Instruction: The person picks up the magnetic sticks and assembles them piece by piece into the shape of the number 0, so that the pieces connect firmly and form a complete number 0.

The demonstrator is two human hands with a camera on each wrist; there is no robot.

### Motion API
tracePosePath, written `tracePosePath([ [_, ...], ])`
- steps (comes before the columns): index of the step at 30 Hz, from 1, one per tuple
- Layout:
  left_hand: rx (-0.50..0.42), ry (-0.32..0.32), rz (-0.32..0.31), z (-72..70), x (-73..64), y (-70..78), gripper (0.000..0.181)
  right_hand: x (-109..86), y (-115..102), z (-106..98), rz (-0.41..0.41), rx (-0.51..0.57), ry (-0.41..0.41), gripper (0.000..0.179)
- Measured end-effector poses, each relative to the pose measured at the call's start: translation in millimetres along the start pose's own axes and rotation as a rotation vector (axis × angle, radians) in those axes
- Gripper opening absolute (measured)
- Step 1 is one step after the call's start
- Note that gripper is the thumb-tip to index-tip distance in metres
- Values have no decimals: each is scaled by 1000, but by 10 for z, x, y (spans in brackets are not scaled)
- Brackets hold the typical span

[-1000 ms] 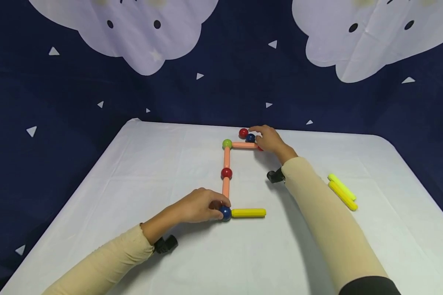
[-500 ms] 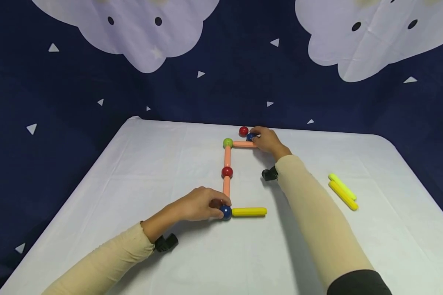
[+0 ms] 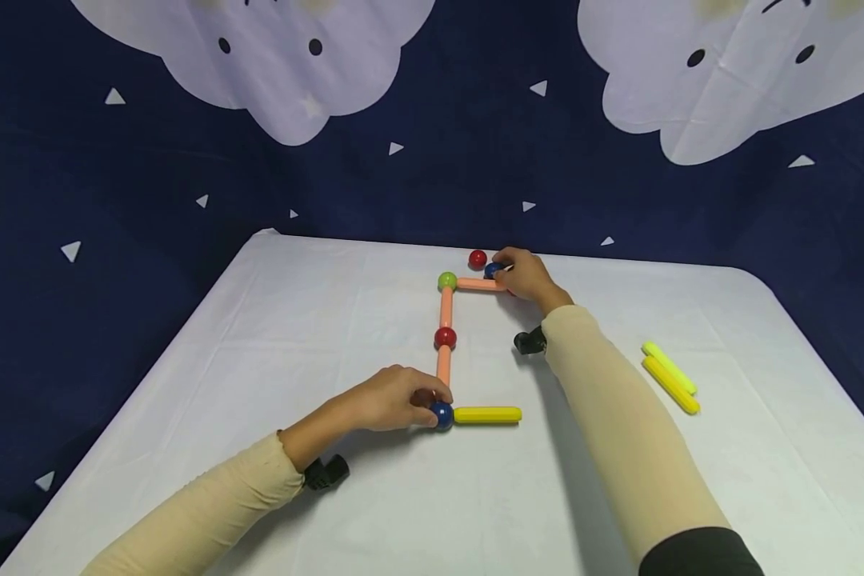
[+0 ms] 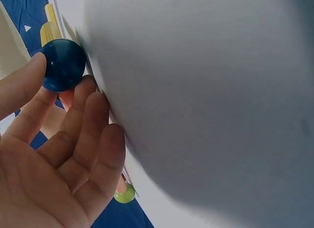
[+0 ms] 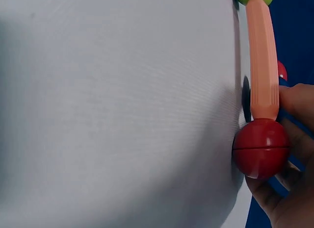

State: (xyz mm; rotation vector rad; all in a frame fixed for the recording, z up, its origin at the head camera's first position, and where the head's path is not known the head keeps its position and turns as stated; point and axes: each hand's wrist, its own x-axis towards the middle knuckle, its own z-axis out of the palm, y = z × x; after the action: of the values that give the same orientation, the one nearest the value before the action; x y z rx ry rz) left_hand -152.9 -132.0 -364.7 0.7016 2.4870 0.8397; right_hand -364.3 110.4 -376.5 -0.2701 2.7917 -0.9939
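A: ok what's the left hand [image 3: 392, 400] up to?

B: it's got the near blue ball [image 3: 442, 415] pinched between thumb and fingers, down at the near corner of the stick-and-ball build. There's a yellow stick [image 3: 487, 415] running off that ball to the right.

A: and the right hand [image 3: 527, 274]?

B: way over by the far edge of the counter [image 3: 295, 336]. Looks like thumb and finger are gripping the far blue ball [image 3: 493, 270], with the loose red ball [image 3: 478, 259] just beside it. Right wrist cam also shows the end red ball [image 5: 261, 148] right up against that hand; can't tell if the lower fingers press on it.

A: so how's the build laid out?

B: from the near blue ball, lower peach stick [image 3: 443, 365], middle red ball [image 3: 445, 338], upper peach stick [image 3: 446, 306], green ball [image 3: 447, 281], then the far peach stick [image 3: 480, 284] heading right to the end red ball.

A: anything else lying around?

B: yeah, two spare yellow sticks [image 3: 671, 386] side by side off to the right, plus a navy cloud-print backdrop [image 3: 468, 176] behind.
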Motion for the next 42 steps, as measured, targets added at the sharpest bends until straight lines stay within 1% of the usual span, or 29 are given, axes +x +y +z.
tracePosePath([
  [5,7,-2,-1,-4,7,8,25,-31,-11,-73,-22,7,31,39],
  [11,5,-6,-22,-23,16,17,26,-81,-49,-227,-36,-3,57,38],
  [17,15,-7,-42,-26,30,19,26,-163,-17,-430,-44,-72,65,38],
  [20,15,-7,-50,-26,31,23,25,-226,8,-534,-67,-124,56,40],
  [22,13,-8,-50,-25,26,28,26,-279,27,-598,-91,-165,44,41],
  [27,12,-8,-59,-32,12,34,26,-437,96,-727,-189,-274,15,43],
  [30,16,-6,-57,-43,11,34,25,-543,154,-781,-236,-309,2,42],
  [33,19,-6,-51,-53,16,37,26,-654,210,-821,-270,-317,-19,41],
  [38,8,-8,-41,-38,33,46,26,-854,376,-845,-298,-320,-59,39],
  [42,-7,-10,-43,4,24,42,25,-1054,525,-791,-300,-352,-103,39],
])
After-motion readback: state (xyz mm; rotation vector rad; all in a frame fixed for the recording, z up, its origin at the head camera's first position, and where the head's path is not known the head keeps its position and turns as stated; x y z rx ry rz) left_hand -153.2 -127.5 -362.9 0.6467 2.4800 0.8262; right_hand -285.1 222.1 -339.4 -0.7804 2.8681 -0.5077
